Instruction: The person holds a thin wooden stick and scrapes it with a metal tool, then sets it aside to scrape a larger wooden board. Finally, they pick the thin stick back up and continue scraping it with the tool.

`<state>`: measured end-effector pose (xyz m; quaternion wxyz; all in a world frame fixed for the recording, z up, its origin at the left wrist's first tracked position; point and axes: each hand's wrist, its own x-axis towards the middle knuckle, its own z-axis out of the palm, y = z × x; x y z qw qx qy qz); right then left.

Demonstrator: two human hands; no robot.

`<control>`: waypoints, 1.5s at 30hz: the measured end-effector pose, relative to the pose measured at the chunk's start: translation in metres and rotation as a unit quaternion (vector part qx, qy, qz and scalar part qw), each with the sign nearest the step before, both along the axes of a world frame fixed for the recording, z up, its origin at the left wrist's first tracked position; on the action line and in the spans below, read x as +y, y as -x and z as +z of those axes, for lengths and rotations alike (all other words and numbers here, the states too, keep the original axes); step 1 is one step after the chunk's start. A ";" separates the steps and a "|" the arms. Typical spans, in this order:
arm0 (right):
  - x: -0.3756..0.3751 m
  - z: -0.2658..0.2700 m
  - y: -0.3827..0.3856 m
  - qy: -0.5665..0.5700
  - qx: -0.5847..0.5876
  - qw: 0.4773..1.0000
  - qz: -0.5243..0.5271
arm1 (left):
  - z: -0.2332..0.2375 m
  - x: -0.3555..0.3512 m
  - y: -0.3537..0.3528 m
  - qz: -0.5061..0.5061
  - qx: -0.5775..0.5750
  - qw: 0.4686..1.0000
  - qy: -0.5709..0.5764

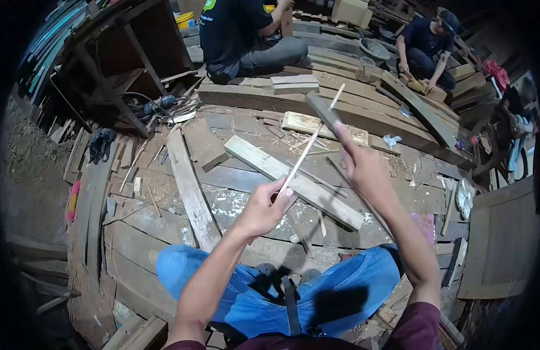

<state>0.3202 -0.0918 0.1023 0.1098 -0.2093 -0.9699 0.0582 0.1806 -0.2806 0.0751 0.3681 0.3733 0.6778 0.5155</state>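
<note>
A: Holding what, exactly, in the left hand (263,209)?

B: It is closed on a thin wooden stick (309,143), pinched at the lower end between thumb and fingertips. The stick slants up and to the right, away from the body, and its far tip is in the air above the floorboards.

A: And the right hand (363,166)?

B: It is wrapped tight around the bottom of a dark flat blade (323,109), raised a little higher and further out than the left hand. The blade points up and to the left.

A: Do blade and stick meet?

B: They cross about two thirds of the way up the stick. I cannot tell whether the edge actually touches the wood or only passes in front of it.

A: What lies under the hands?

B: The person's knees in blue jeans (351,289), and beyond them a pale plank (293,181) lying aslant on the boards among splinters and offcuts.

A: Anyone else about?

B: Two. A seated person in a dark shirt (238,32) is at the top of the view with their back turned. A second person (424,49) is at the upper right, bent over a piece of wood. Both are well apart from the stick. A power tool with cables (156,106) lies to the left, near a dark wooden frame.
</note>
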 end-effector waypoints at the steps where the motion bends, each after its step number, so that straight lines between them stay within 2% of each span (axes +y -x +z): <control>1: 0.012 0.006 0.005 0.006 0.044 0.998 -0.051 | 0.011 0.001 -0.001 -0.015 -0.017 0.999 0.033; 2: -0.011 -0.004 0.002 -0.004 -0.062 0.998 -0.032 | 0.011 -0.001 -0.004 -0.002 -0.022 0.999 -0.034; 5: -0.017 -0.004 -0.007 -0.073 -0.088 0.993 0.034 | -0.006 0.002 -0.004 0.023 0.014 0.999 -0.042; 6: 0.006 0.009 -0.004 0.032 0.008 0.998 -0.047 | -0.002 0.004 -0.006 0.011 0.016 0.999 -0.047; 7: 0.013 0.019 -0.005 0.009 0.069 0.996 -0.049 | 0.019 0.003 -0.007 -0.029 -0.024 0.998 0.047; 8: -0.005 0.000 -0.012 -0.008 0.040 0.999 0.007 | 0.020 0.001 -0.006 -0.024 -0.026 0.998 0.050; 10: -0.020 -0.008 -0.015 -0.006 -0.009 0.999 0.037 | 0.017 -0.001 -0.009 -0.005 -0.030 0.999 0.038; 12: -0.003 0.000 -0.016 0.026 -0.042 0.998 -0.027 | 0.011 0.003 -0.014 0.008 -0.022 1.000 0.002; 15: -0.014 -0.013 -0.024 -0.052 -0.013 0.999 0.003 | 0.004 0.003 -0.020 0.006 0.018 0.999 -0.048; 16: -0.007 -0.006 -0.022 -0.035 0.004 0.999 -0.008 | 0.001 0.001 -0.018 0.031 0.050 0.998 -0.024; 19: 0.010 0.013 -0.024 0.033 0.051 0.996 -0.066 | 0.009 0.001 -0.019 -0.017 0.014 1.000 -0.022; 23: -0.008 0.005 -0.029 -0.055 -0.041 0.997 0.021 | -0.009 -0.004 -0.023 0.027 0.055 0.996 -0.061; 24: -0.016 -0.003 -0.035 -0.065 -0.069 0.995 0.038 | 0.001 -0.003 -0.025 0.018 0.021 0.999 -0.046; 25: 0.012 0.001 -0.029 -0.006 -0.003 0.999 -0.051 | 0.017 -0.003 -0.023 -0.027 0.018 0.999 0.030; 27: 0.021 0.007 -0.029 0.044 0.112 0.992 -0.050 | 0.017 -0.001 -0.033 -0.003 0.032 0.999 -0.003; 30: -0.029 -0.005 -0.041 -0.028 -0.010 0.995 0.093 | 0.015 -0.003 -0.028 -0.007 0.014 1.000 -0.007; 34: 0.006 0.010 -0.032 -0.008 0.014 0.997 -0.071 | 0.021 0.003 -0.029 -0.025 0.020 0.999 -0.002; 37: -0.007 -0.004 -0.041 -0.089 -0.024 0.994 0.062 | 0.015 0.000 -0.029 -0.022 0.012 0.999 0.030; 38: 0.029 -0.009 -0.036 0.020 0.048 0.998 -0.028 | 0.013 0.001 -0.031 -0.033 0.013 0.999 0.011; 41: -0.003 0.018 -0.033 -0.040 -0.070 0.995 -0.066 | 0.022 0.004 -0.031 -0.018 0.021 1.000 -0.013; 42: -0.013 -0.002 -0.042 -0.082 0.044 0.994 0.065 | 0.022 -0.002 -0.033 -0.007 0.015 1.000 0.000; 43: -0.001 0.011 -0.038 -0.048 -0.029 0.997 0.052 | 0.020 -0.007 -0.036 -0.023 0.015 0.999 0.016; 45: 0.070 0.010 -0.028 -0.039 0.042 0.988 -0.144 | 0.018 -0.001 -0.034 -0.051 0.027 0.998 0.022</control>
